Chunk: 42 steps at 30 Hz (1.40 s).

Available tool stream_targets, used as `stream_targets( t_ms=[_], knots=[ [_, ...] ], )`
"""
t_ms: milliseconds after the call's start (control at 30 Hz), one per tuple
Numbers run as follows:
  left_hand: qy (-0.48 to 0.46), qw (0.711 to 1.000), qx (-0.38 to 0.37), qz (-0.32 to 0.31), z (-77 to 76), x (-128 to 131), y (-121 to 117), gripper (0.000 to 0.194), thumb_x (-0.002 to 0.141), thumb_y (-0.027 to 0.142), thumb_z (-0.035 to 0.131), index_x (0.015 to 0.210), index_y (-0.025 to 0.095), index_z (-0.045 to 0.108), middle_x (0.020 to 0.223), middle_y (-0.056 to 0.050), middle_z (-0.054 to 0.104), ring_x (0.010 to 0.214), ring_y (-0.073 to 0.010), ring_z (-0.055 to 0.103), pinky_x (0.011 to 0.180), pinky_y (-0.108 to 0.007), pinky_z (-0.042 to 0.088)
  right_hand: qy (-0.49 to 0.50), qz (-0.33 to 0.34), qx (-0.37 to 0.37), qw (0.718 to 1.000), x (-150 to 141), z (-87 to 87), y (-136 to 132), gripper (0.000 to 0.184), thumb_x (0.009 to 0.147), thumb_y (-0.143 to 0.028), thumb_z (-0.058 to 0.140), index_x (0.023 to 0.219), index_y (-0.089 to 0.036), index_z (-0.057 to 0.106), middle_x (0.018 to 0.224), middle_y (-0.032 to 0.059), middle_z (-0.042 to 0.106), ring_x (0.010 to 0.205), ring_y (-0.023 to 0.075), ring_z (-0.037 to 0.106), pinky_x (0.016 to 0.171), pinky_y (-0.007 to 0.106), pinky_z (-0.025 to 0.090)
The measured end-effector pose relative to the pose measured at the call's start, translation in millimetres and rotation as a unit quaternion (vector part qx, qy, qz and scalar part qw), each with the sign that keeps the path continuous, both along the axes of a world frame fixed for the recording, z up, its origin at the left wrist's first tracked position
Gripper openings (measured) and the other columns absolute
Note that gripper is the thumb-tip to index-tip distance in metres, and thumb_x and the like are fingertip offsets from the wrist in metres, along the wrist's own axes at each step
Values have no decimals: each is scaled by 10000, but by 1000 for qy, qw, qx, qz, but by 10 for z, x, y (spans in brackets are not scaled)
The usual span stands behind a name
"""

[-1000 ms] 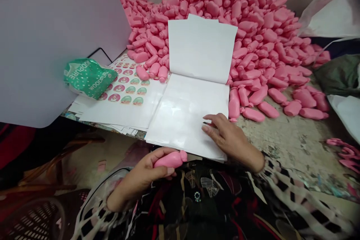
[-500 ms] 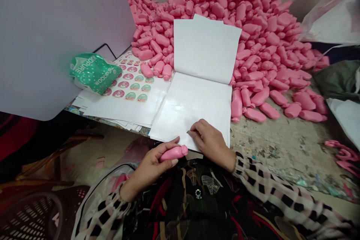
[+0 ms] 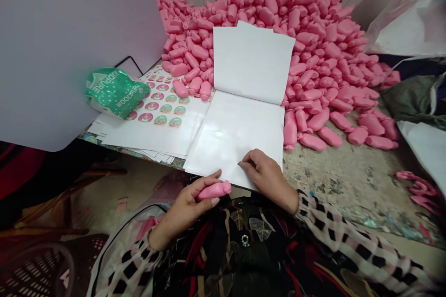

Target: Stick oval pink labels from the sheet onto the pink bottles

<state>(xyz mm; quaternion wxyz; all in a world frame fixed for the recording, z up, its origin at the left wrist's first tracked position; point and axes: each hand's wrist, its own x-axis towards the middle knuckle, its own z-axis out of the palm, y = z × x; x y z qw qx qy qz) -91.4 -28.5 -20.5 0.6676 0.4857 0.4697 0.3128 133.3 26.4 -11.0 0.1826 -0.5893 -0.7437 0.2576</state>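
My left hand (image 3: 190, 202) grips a small pink plastic bottle (image 3: 214, 190) lying sideways, close to my lap. My right hand (image 3: 266, 176) rests on the near edge of a glossy white backing sheet (image 3: 233, 134), fingertips pinched against the sheet; I cannot tell if anything is between them. The sheet's top leaf (image 3: 252, 60) is folded up and leans against a big heap of pink bottles (image 3: 296, 32).
A sticker sheet (image 3: 162, 106) with round green and pink labels lies left of the white sheet, with a green printed bag (image 3: 114, 93) on it. A pale board (image 3: 69, 46) stands at left. Loose pink bottles (image 3: 348, 130) lie on the worn surface at right. A basket (image 3: 35, 269) sits lower left.
My right hand slid from the sheet's right side back to its near edge, closer to the bottle. My left hand with the bottle stayed almost still.
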Motion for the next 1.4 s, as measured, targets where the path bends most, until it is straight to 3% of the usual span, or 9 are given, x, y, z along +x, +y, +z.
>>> stream_targets(
  t_ms=[200, 467, 633, 833, 1033, 1100, 1167, 1267, 1400],
  knots=[
    [-99, 987, -115, 45, 145, -37, -128, 348, 730, 252, 708, 1065, 227, 618, 1054, -48, 682, 864, -185, 653, 855, -349, 467, 90, -25, -63, 994, 73, -11, 70, 134, 847, -337, 529, 813, -216, 574, 804, -14, 601, 741, 142, 526, 660, 269, 364],
    [-232, 957, -176, 5, 283, 186, 2, 422, 686, 214, 719, 1095, 161, 630, 967, -85, 660, 766, -195, 663, 660, -296, 527, 169, -26, -118, 978, 122, 0, 143, 184, 833, -372, 547, 784, -195, 563, 750, -20, 583, 705, 132, 515, 648, 257, 377],
    [-239, 950, -200, 10, 344, 351, 161, 399, 698, 217, 714, 1080, 155, 615, 838, -55, 645, 708, -185, 675, 617, -261, 539, 2, 34, -29, 999, 94, 104, 49, 167, 900, -316, 467, 883, -202, 587, 869, 14, 597, 768, 145, 544, 660, 265, 370],
    [-197, 949, -234, 77, 330, 468, 334, 315, 764, 260, 657, 1049, 145, 587, 819, -25, 587, 591, -125, 643, 518, -215, 521, -244, 115, 60, 961, 107, 282, -5, 212, 913, -195, 412, 935, -205, 623, 873, 62, 594, 774, 192, 556, 638, 300, 356],
    [-207, 942, -249, 89, 376, 468, 365, 290, 770, 292, 655, 1013, 145, 597, 829, -31, 583, 576, -113, 624, 506, -208, 503, -79, 101, -6, 992, 296, 533, 26, 282, 865, -442, 529, 1059, -248, 594, 918, 23, 629, 814, 171, 586, 694, 284, 404],
    [-211, 943, -244, 85, 413, 458, 364, 316, 765, 293, 659, 1040, 148, 606, 815, -33, 590, 574, -112, 613, 507, -212, 492, -58, 141, -16, 988, 351, 608, 23, 205, 822, -384, 597, 980, -253, 608, 887, 3, 630, 795, 158, 577, 684, 270, 401],
    [-210, 950, -220, 68, 455, 432, 371, 353, 749, 301, 673, 1066, 158, 612, 856, -49, 613, 604, -118, 610, 531, -225, 488, -85, 166, -1, 982, 400, 669, 66, 75, 844, -244, 541, 859, -233, 613, 832, 1, 626, 763, 149, 566, 665, 264, 388],
    [-188, 970, -154, -14, 543, 348, 429, 423, 705, 346, 716, 1086, 188, 622, 901, -56, 649, 684, -141, 616, 635, -264, 492, -125, 173, 41, 976, 508, 805, 319, 162, 824, -124, 477, 786, -217, 605, 787, -1, 630, 726, 137, 560, 630, 254, 370],
    [-41, 982, -45, -179, 738, 253, 681, 355, 736, 371, 687, 1064, 244, 638, 969, -29, 657, 848, -179, 610, 764, -286, 463, -142, 123, 101, 977, 751, 1207, 1090, 76, 810, -259, 568, 774, -234, 630, 745, -23, 650, 668, 133, 561, 566, 244, 342]
  ],
)
